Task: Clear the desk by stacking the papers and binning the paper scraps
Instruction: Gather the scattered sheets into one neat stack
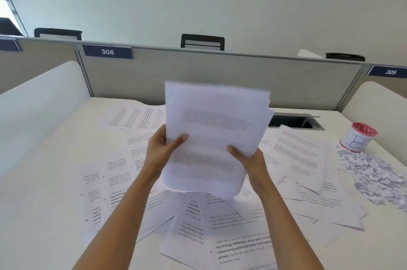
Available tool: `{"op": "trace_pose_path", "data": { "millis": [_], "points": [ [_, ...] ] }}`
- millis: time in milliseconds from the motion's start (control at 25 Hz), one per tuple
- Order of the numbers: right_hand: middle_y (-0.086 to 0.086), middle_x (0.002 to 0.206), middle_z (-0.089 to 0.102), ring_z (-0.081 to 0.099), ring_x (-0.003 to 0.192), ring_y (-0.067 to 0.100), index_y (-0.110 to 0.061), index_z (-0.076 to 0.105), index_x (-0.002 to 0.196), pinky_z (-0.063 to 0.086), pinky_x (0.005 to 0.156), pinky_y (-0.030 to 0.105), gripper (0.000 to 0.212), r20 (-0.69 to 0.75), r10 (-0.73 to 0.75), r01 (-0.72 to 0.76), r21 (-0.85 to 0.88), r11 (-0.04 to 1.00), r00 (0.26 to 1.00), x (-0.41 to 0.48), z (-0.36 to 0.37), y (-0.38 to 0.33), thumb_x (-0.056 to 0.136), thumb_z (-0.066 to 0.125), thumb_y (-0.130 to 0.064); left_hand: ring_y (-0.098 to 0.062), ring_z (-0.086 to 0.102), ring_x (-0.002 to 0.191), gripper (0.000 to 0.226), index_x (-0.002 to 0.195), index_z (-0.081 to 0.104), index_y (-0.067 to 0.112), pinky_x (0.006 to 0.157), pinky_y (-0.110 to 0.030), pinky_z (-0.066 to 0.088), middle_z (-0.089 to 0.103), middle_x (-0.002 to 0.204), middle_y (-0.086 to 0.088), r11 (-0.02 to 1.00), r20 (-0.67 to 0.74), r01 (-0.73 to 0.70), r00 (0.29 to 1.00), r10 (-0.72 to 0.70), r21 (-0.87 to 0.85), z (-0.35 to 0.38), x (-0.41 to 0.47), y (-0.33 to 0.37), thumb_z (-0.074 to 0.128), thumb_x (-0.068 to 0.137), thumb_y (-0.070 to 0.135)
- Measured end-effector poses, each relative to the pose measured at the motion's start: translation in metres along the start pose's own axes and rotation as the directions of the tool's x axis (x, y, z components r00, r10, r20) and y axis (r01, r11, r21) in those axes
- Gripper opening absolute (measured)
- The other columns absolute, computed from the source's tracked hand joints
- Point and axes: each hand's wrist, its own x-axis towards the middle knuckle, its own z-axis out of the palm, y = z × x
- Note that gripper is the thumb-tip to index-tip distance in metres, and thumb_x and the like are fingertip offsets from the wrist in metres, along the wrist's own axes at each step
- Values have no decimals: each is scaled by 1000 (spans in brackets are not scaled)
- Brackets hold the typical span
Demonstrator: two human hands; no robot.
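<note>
Between both grips, raised off the bench (pixel 50 192), a sheaf of papers (pixel 211 120) stands near upright, blurred, edges uneven at top R. On its L edge the left grip (pixel 159 150) pinches it, thumb over the front, fingers behind. On the lower R edge the right grip (pixel 250 163) pinches it the same way, thumb on the front face. Below & around both grips, loose sheets (pixel 240 243) lie scattered w/ overlap across the bench, printed side up, many skewed. Well to the R of the right grip, a heap of paper scraps (pixel 374 175) sits on the bench, reaching toward its R edge. Just beyond the heap stands a white tub (pixel 356 138) w/ red rim, marked "B"; contents unclear. Beyond the sheaf, partly hidden by it, is a cable slot (pixel 296 121) in the bench top. Behind that runs a grey partition (pixel 220 71) w/ plates 306 (pixel 108 52) & 305 (pixel 391 72); chair backs (pixel 202 42) show over it.
</note>
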Motion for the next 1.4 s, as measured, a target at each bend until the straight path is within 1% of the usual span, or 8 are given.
{"op": "trace_pose_path", "data": {
  "millis": [200, 400, 560, 800, 920, 1040, 1200, 1400],
  "points": [
    [4, 102, 74, 69, 96, 25, -15, 69, 105, 56, 83, 43, 30, 12, 40, -40, 8, 999, 999, -1, 11, -10, 76, 76, -14, -7, 71, 73, 17, 92, 67, 22, 58, -18, 54, 74, 82, 13, 1000, -5, 5, 1000, -5, -23, 2, 2, 9, 72, 80, 12],
    [-2, 94, 72, 70, 83, 16, -17, 65, 102, 56, 65, 27, 22, -84, -136, 141, 53, 989, 987, -1, 24, -40, 81, 68, -23, -3, 67, 67, 6, 88, 66, 17, 56, -17, 51, 72, 73, 11, 992, -38, -96, 995, 93, -76, 0, 10, 38, 66, 85, 22],
    [-12, 75, 68, 62, 66, 3, -19, 66, 90, 50, 58, 19, 5, -230, -288, 318, 108, 942, 930, 5, 37, -69, 88, 63, -23, -3, 62, 65, 21, 87, 69, 15, 55, -17, 49, 68, 73, 10, 981, -69, -175, 983, 169, -88, 5, 18, 56, 59, 90, 32],
    [-13, 74, 66, 60, 64, 3, -28, 64, 87, 49, 55, 20, 3, -254, -304, 338, 99, 936, 918, 9, 39, -70, 89, 63, -26, -1, 58, 58, 24, 74, 62, 17, 53, -17, 47, 62, 67, 8, 986, -88, -152, 985, 146, -62, 2, 20, 48, 57, 92, 32],
    [-4, 95, 71, 69, 81, 8, -23, 62, 105, 55, 64, 23, 21, -109, -245, 255, 81, 964, 963, 3, 27, -43, 85, 63, -31, -9, 70, 73, 21, 85, 66, 16, 61, -23, 55, 73, 77, 8, 997, 11, -5, 1000, 6, -73, -12, 14, 19, 71, 77, 35],
    [2, 102, 74, 69, 98, 25, -18, 67, 106, 58, 74, 31, 21, 40, -32, 32, -8, 999, 999, -4, 18, -10, 85, 67, -24, -27, 71, 91, 47, 98, 70, 14, 75, -38, 58, 75, 94, -4, 977, 166, 211, 965, -204, -24, -20, 6, -6, 86, 60, 37],
    [4, 100, 74, 71, 92, 23, -15, 69, 104, 59, 74, 32, 21, 18, -22, 22, 1, 1000, 1000, -2, 19, -10, 84, 68, -22, -29, 71, 87, 38, 94, 72, 11, 77, -42, 58, 75, 94, -8, 982, 155, 187, 971, -181, -26, -15, 8, -1, 86, 62, 25],
    [-3, 97, 73, 70, 87, 14, -23, 67, 101, 58, 70, 26, 21, 24, -57, 58, -48, 997, 998, 3, 13, -11, 80, 72, -20, -15, 71, 86, 32, 91, 72, 22, 69, -25, 56, 75, 92, 4, 991, 183, 137, 974, -135, 2, -19, 10, -1, 84, 61, 23]
  ]
}}
